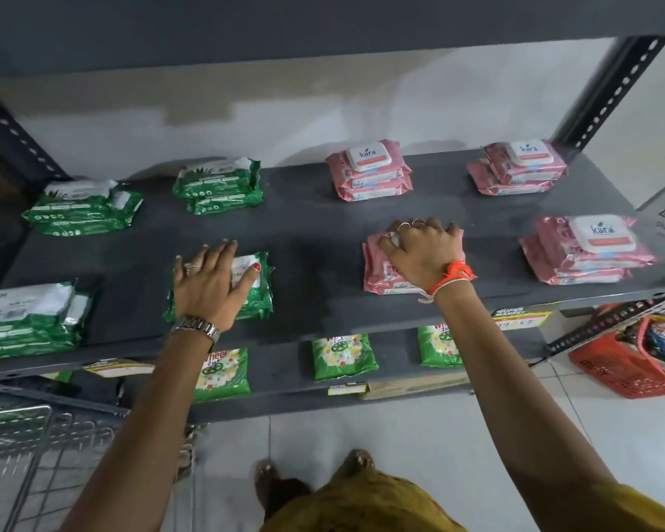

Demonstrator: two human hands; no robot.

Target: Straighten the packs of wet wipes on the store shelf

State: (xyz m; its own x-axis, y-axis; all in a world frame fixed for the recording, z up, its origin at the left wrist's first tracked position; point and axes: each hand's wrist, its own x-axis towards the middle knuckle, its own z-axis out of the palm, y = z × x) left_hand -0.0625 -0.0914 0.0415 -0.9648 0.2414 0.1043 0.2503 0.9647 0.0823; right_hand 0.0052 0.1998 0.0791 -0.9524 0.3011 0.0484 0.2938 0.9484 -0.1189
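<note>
On the dark grey shelf (323, 232) lie stacks of wet wipes, green on the left and pink on the right. My left hand (208, 286) rests flat, fingers spread, on the front-middle green stack (260, 289). My right hand (423, 251) curls over the top of the front pink stack (377, 270), fingers gripping its far edge. More green stacks sit at the front left (27, 320), back left (81, 209) and back middle (219, 190). Pink stacks with white lids lie at the back middle (369, 170), back right (515, 167) and front right (584, 251).
A lower shelf (285, 374) holds green detergent packets (342, 355). A red basket (630, 359) stands on the floor at right. A wire cart (35, 447) is at lower left. Perforated steel posts (611, 90) frame the shelf, with another shelf overhead.
</note>
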